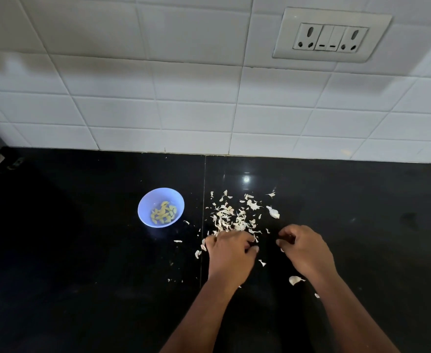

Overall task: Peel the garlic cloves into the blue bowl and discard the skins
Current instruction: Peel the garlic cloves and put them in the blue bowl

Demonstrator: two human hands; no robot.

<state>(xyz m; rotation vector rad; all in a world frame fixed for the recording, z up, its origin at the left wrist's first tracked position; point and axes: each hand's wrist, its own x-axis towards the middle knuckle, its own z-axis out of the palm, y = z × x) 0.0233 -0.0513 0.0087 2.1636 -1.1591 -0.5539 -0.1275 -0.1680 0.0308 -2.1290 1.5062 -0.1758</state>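
A small round blue plastic bowl (161,207) sits on the shiny black stone counter (82,250), a little way out from the back edge where the white tiled wall (183,98) starts. Inside it lies a little heap of peeled yellow garlic cloves (164,212), so a good part of the peeling looks done.

To the right of the bowl is a big messy pile of thin white garlic skins (234,215), with loose bits scattered around it. None of the skins have been thrown away yet.

The left hand (228,253) rests at the near edge of the pile with its fingers curled down. I cannot tell if it holds a clove. The right hand (303,248) is just beside it, fingers bent in close, and I cannot tell what is in it either.

Two bigger white pieces (273,212) (295,279) may be cloves not yet peeled. Those are left, and then the skins must go in the bin.
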